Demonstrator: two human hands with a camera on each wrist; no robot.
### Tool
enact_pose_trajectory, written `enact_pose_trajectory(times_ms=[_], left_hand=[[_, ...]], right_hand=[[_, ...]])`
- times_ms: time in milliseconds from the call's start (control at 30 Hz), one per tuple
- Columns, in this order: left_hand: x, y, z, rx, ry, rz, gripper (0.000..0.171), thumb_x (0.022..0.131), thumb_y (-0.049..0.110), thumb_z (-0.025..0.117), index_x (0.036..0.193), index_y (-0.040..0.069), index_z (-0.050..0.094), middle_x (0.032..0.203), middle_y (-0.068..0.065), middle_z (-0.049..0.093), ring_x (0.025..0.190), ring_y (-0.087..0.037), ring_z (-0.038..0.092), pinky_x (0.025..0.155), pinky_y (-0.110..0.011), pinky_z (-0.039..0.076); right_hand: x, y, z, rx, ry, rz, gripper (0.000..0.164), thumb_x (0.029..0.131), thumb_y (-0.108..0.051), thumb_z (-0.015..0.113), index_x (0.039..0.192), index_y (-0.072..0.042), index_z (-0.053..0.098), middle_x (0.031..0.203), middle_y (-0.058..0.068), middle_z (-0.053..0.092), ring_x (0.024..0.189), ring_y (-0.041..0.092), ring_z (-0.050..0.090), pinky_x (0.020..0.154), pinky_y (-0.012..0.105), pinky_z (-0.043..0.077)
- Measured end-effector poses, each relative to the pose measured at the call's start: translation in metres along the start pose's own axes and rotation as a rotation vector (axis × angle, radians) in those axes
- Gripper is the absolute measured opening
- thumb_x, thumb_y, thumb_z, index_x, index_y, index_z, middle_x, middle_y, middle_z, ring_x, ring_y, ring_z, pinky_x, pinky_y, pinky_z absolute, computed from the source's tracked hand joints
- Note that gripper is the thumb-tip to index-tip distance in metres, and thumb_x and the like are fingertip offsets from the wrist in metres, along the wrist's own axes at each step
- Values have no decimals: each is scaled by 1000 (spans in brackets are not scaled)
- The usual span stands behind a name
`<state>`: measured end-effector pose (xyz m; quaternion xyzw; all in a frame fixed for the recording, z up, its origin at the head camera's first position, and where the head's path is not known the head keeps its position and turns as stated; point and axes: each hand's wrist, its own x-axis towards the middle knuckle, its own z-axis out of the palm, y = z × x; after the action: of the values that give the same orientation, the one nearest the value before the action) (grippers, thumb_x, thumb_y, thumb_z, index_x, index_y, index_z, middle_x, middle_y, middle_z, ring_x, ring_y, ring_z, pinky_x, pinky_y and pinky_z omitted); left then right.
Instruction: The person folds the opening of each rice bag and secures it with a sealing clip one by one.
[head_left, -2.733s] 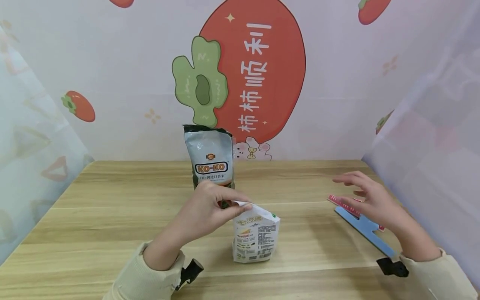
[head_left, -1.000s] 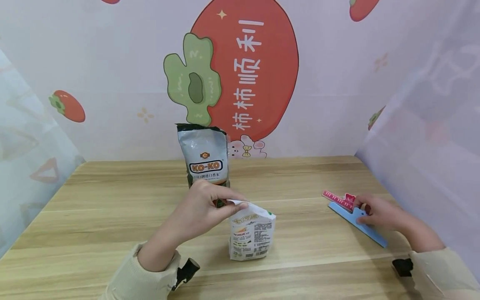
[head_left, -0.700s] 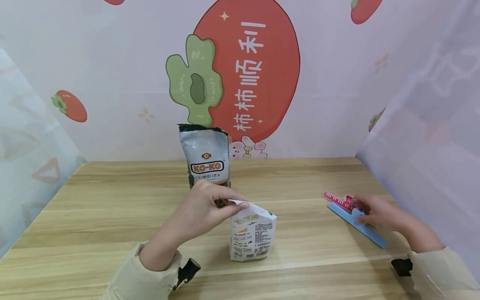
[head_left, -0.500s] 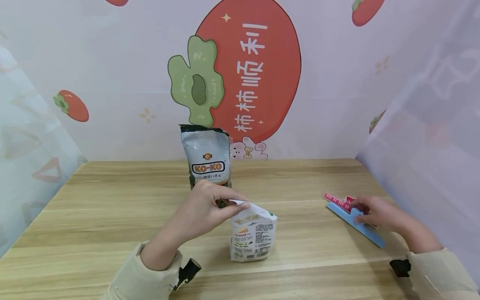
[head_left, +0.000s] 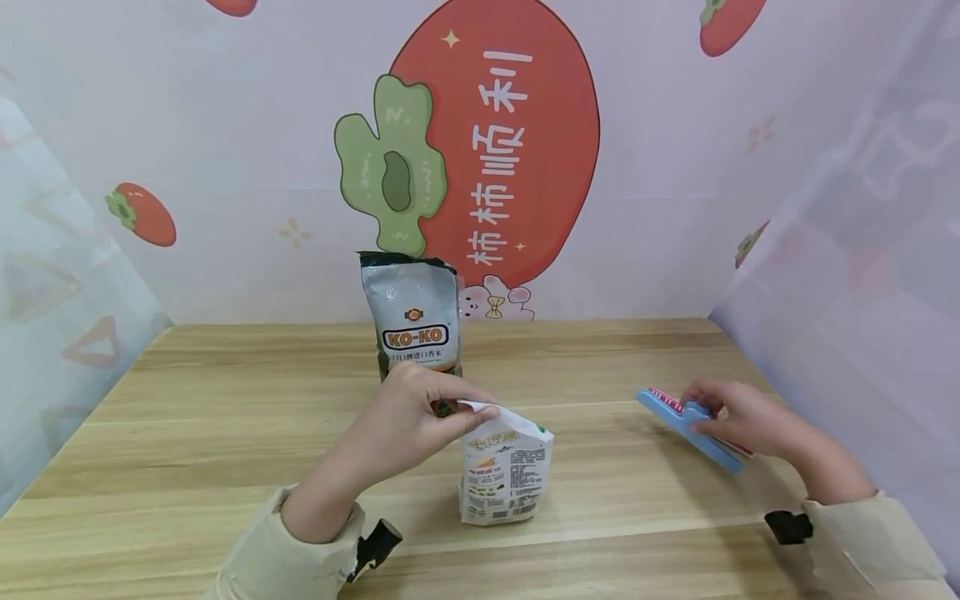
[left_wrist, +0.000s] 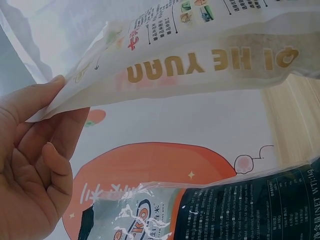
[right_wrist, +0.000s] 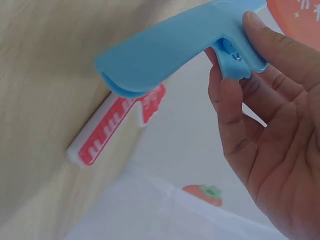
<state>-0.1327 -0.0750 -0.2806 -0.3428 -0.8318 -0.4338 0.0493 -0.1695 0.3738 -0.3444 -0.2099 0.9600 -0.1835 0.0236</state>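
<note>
A white packet (head_left: 504,479) stands on the middle of the tabletop (head_left: 187,417), well in from the far edge. The left hand (head_left: 393,425) pinches its top corner on the side toward the tabletop's left edge, thumb against fingers. The film looks thin and soft: limp along the top, fuller and probably weightier below, so the flat top edge is the natural hold, pinched lightly to avoid creasing or tearing it.

Toward the tabletop's right edge, the right hand (head_left: 742,417) grips a blue clip (head_left: 686,429) between thumb and fingers at its lever, seemingly just off the wood. It looks like light, stiff, smooth plastic; the lever at mid-length should give the surest purchase, since the long bar could slip or swivel. A red-and-white clip (right_wrist: 115,120) lies on the tabletop beneath it. Behind the packet, nearer the far edge, a KO-KO bag (head_left: 410,296) stands upright.
</note>
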Motion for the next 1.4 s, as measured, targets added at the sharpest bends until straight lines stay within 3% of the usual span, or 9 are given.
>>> enact_pose_trajectory(times_ms=[133,367,567,800,1033,1267,1400], left_hand=[[0,1,0,-1,1,-9,9,88,14,75,95,11,80,77,3,72,68,-6,56,56,-21,50],[0,1,0,3,6,-6,9,88,14,75,95,11,80,78,3,72,67,-5,55,55,-20,48],[0,1,1,8,17,11,8,88,13,75,94,10,80,77,3,72,67,-4,55,55,-20,48],[1,-1,2,13,26,31,7,88,13,75,93,10,80,76,3,72,65,-2,54,55,-19,48],[0,-1,2,18,30,29,8,87,13,75,93,10,80,76,4,71,65,-2,54,54,-19,47],[0,-1,1,18,25,20,8,88,12,75,94,10,80,77,3,71,66,-3,54,55,-19,47],[0,-2,1,19,24,22,8,88,12,75,94,10,80,77,3,71,66,-4,54,55,-19,47]], right_hand=[[3,-11,0,-27,44,-57,28,82,-12,80,105,-11,65,89,-8,63,80,-1,52,67,23,48],[9,-37,-3,3,34,-52,30,84,-11,77,110,-10,64,105,8,73,83,8,60,66,25,50],[11,-56,-2,39,63,-95,24,89,-11,73,111,-9,64,94,-2,72,74,0,54,60,22,45],[15,-77,4,123,153,-223,19,95,-8,66,112,-13,62,85,-11,65,73,-2,54,56,22,45],[14,-102,3,214,163,-272,21,95,-6,65,113,-15,61,88,-8,68,65,0,52,50,22,43],[10,-120,1,248,168,-352,28,92,-4,68,114,-18,61,95,-5,71,81,2,61,55,22,48],[10,-128,3,243,221,-404,33,88,-1,71,114,-18,62,94,-6,71,83,2,62,53,19,44]])
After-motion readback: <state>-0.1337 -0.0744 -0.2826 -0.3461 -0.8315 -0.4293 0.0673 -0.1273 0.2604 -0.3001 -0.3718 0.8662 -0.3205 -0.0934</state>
